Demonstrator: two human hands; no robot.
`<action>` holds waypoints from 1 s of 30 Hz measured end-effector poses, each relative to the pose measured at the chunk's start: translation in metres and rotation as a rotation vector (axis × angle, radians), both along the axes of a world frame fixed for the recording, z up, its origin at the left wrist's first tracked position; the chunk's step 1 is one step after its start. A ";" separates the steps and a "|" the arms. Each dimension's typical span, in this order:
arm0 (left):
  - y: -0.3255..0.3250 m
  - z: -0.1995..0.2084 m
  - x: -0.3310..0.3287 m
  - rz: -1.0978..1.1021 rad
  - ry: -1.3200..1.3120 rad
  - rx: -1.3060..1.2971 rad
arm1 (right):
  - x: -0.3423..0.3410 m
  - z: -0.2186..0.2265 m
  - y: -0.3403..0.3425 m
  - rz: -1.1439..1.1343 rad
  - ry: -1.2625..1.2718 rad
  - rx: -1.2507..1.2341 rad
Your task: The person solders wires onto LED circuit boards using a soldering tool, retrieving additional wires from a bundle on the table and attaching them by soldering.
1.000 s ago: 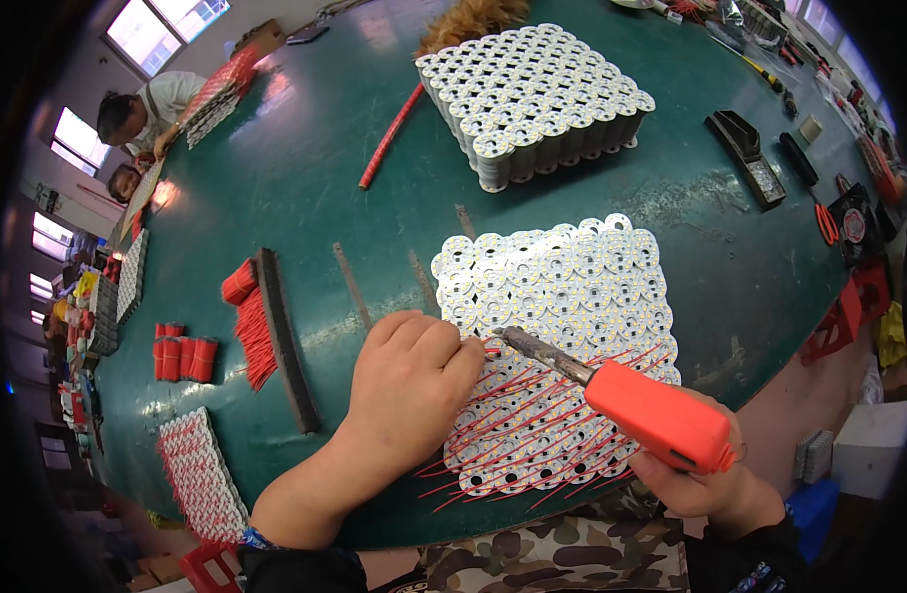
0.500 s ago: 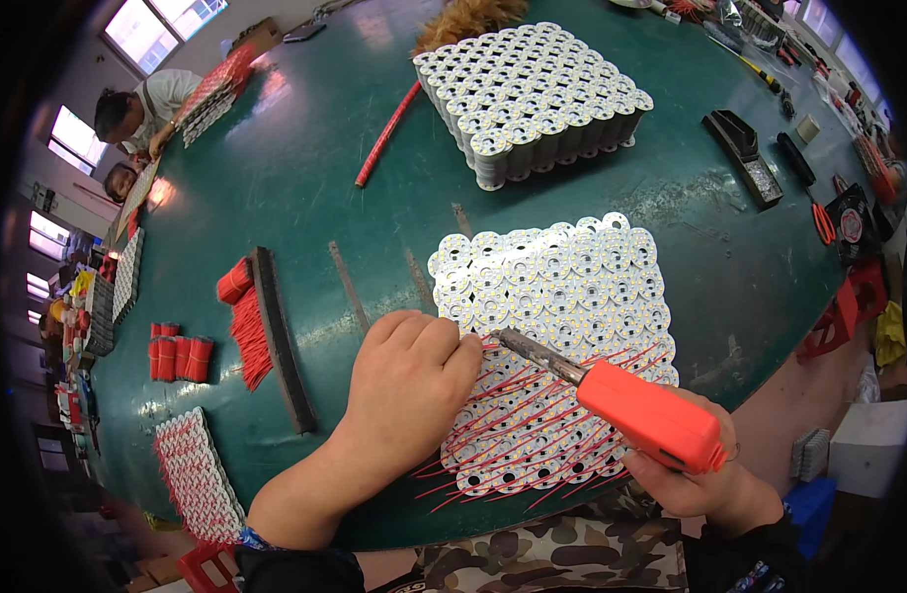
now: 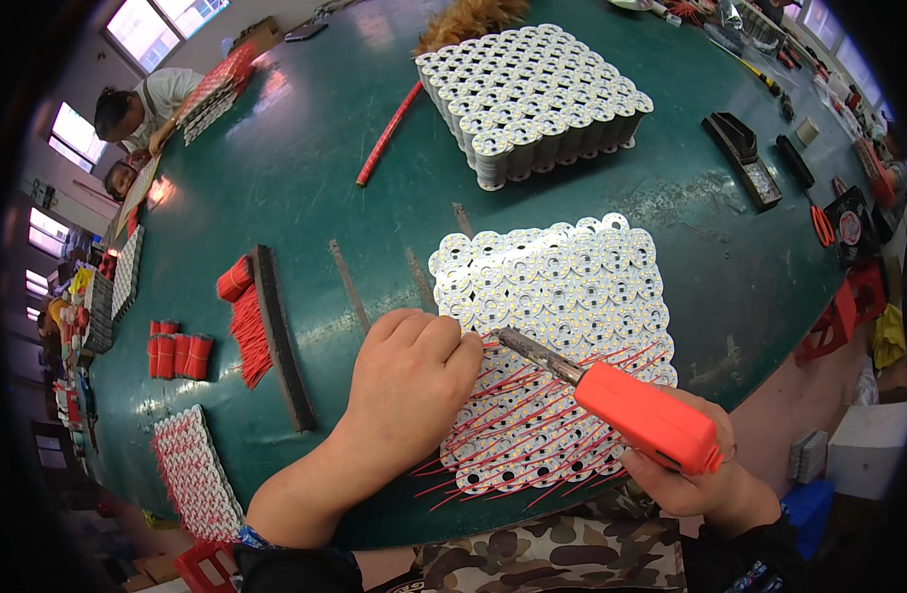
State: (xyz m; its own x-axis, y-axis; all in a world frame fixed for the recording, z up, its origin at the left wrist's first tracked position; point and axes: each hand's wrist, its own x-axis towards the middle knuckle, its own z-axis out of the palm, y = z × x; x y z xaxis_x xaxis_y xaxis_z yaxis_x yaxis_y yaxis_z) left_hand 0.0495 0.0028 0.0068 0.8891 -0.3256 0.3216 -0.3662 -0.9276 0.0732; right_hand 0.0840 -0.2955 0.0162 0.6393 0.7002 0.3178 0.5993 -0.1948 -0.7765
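A white panel of joined round LED boards [image 3: 572,287] lies on the green table in front of me. Thin red wires [image 3: 533,425] run slantwise across its nearer half, some ends hanging past its edges. My right hand [image 3: 710,474] is closed around the orange-red handle of a soldering gun [image 3: 646,415]. Its dark metal tip rests at the panel's left-middle part. Just left of that tip, my left hand [image 3: 409,381] is closed in a pinch, and a short bit of red wire shows between its fingertips and the tip. The fingertips themselves are partly hidden.
Beyond the panel stands a tall stack of LED panels [image 3: 533,109]. To the left are a dark strip [image 3: 281,341], loose red wires [image 3: 248,336], wire bundles [image 3: 182,356] and a wired panel [image 3: 199,474]. A black holder [image 3: 742,158] lies right. Another person [image 3: 157,104] works far left.
Almost nothing differs. The soldering gun's handle has shifted very slightly, while its tip and my left hand keep their place at the panel.
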 end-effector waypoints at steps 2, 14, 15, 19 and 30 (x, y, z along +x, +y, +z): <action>0.000 0.001 0.001 0.000 0.003 -0.002 | -0.001 -0.001 -0.001 -0.015 0.084 0.039; 0.001 -0.001 -0.002 -0.001 0.017 -0.018 | -0.006 0.000 -0.010 -0.074 -0.037 -0.017; 0.003 -0.004 -0.002 0.000 0.001 -0.056 | -0.006 -0.001 -0.011 -0.077 -0.037 -0.016; 0.002 -0.001 -0.003 0.023 0.001 -0.152 | -0.009 -0.005 -0.018 -0.073 0.059 0.023; -0.003 -0.005 -0.005 -0.059 -0.081 -0.106 | -0.009 -0.004 -0.022 -0.071 0.000 -0.001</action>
